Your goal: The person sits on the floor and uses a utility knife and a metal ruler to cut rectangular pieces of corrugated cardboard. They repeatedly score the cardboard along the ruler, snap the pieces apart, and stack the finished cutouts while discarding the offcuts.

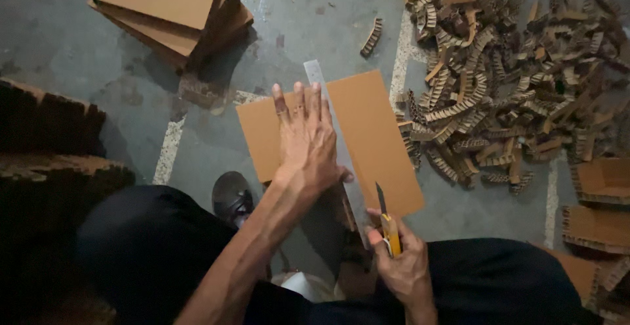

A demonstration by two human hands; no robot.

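Right hand (405, 267) grip on utility knife (388, 223), blade beside ruler (335, 148), on cardboard sheet (374, 128)

A cardboard-cutting workshop is indicated by the stained concrete floor (315, 16), stacked cardboard sheets (170, 10) and a heap of corrugated offcuts (512, 75).

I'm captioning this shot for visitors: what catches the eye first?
At centre, the left hand presses a long metal ruler onto a flat brown cardboard sheet, while the right hand holds a yellow utility knife against it. Upper right lies a big heap of corrugated cardboard strips.
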